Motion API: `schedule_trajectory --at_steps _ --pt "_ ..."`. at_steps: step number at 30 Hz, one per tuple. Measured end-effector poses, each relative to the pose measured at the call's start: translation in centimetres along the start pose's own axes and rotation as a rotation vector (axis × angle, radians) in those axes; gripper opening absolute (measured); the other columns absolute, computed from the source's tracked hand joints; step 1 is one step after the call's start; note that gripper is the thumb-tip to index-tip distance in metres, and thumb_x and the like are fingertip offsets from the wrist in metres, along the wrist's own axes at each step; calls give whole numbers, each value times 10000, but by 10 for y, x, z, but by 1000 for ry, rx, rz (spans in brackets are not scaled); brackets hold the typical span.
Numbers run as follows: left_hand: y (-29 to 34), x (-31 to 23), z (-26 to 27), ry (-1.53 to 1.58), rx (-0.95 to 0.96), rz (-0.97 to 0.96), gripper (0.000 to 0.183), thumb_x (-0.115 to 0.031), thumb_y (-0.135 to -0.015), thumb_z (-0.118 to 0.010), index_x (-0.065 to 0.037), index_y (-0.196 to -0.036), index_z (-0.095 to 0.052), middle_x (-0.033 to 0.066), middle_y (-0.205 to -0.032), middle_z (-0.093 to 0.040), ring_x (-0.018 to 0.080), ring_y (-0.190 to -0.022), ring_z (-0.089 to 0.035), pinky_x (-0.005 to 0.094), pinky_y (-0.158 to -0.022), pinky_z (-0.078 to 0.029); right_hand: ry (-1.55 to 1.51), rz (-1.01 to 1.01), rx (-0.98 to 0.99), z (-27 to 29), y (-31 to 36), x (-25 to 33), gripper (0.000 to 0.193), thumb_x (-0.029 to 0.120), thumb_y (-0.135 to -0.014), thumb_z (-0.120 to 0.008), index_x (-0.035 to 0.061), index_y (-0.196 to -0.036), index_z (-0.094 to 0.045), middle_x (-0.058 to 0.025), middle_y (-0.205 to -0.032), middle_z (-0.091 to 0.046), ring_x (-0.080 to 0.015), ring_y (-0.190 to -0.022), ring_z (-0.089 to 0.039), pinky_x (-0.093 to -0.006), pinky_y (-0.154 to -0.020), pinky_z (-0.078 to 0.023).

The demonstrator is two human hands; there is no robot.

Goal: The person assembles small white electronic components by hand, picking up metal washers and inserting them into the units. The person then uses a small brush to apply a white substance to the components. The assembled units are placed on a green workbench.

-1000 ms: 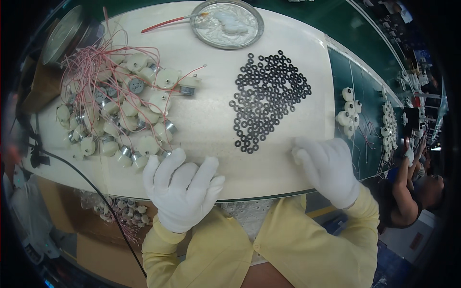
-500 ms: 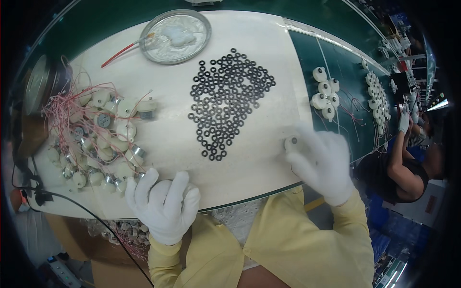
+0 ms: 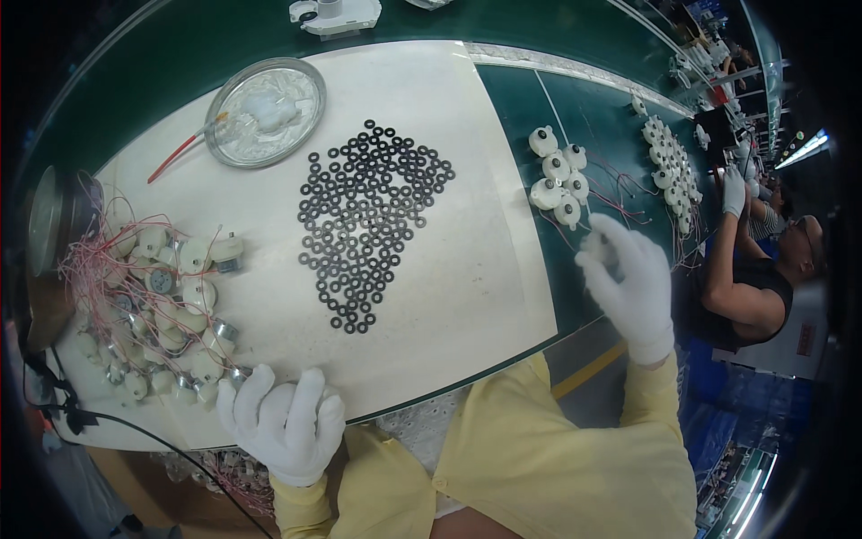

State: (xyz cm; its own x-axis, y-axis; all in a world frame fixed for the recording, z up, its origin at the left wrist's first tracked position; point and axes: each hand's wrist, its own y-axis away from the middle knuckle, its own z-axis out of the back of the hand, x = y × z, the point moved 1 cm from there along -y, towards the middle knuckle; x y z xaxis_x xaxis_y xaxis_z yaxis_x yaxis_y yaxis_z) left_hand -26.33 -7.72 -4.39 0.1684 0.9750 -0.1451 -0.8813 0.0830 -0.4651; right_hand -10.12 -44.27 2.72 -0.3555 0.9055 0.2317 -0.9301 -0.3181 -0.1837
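In white gloves, my right hand [image 3: 636,292] is closed on a small off-white motor, mostly hidden by the fingers, over the green mat beside the white board. Just beyond it stand several off-white motors [image 3: 556,167] with black rings on top. My left hand [image 3: 285,427] rests at the board's near edge, fingers apart and nothing visible in them. It is nearest to a heap of motors [image 3: 166,305] with tangled pink and red wires. Many black rings [image 3: 366,216] lie spread flat across the middle of the board.
A round metal dish [image 3: 314,81] of whitish paste holds a red-handled brush [image 3: 175,157]. More motors [image 3: 672,171] stand in rows farther right, near a co-worker [image 3: 745,283]. A black cable [image 3: 153,427] crosses the left corner, above a cardboard box [image 3: 135,476].
My right hand has carried the motor rightward off the white board to over the green mat. My left hand stays at the board's edge. The view has shifted.
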Motion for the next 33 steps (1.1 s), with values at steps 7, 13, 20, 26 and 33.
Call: schedule_trajectory --at_steps 7,13,20,26,33 --pt "-2 -1 2 4 -1 -27 253 -319 -888 -692 -173 -1089 -742 7 -876 -590 278 -1110 -563 586 -1068 -376 -138 49 -43 -17 -9 -39 474 45 -820 -742 12 -1286 -664 -142 -972 -745 -281 -821 -727 -372 -752 -565" --pt "-5 -5 7 50 28 -67 240 -377 -916 -670 -195 -1059 -735 -11 -894 -615 267 -1123 -554 589 -1076 -359 -200 -10 4 -20 -8 -49 465 -47 -824 -640 -7 -1286 -659 -157 -1034 -758 -277 -856 -752 -363 -789 -581" --pt "-15 -13 10 160 24 -119 263 -428 -968 -619 -201 -1052 -722 -32 -920 -649 259 -1102 -552 544 -1012 -392 -92 -19 -72 -7 -17 -46 455 -65 -841 -620 -10 -1290 -666 -170 -1076 -750 -273 -849 -737 -349 -791 -575" --pt "-15 -5 24 363 -98 93 291 -390 -1048 -551 -163 -1145 -705 6 -951 -677 296 -1069 -599 503 -975 -446 -390 23 -302 -13 15 52 350 -83 -794 -663 9 -1125 -732 -133 -1085 -704 -239 -830 -662 -310 -738 -518" --pt "-32 -31 20 637 -367 51 373 -320 -1041 -558 11 -1161 -680 132 -944 -709 319 -841 -694 441 -696 -542 -912 916 -292 -71 -7 191 225 78 -767 -725 170 -972 -718 -36 -925 -698 -154 -585 -550 -287 -524 -414"
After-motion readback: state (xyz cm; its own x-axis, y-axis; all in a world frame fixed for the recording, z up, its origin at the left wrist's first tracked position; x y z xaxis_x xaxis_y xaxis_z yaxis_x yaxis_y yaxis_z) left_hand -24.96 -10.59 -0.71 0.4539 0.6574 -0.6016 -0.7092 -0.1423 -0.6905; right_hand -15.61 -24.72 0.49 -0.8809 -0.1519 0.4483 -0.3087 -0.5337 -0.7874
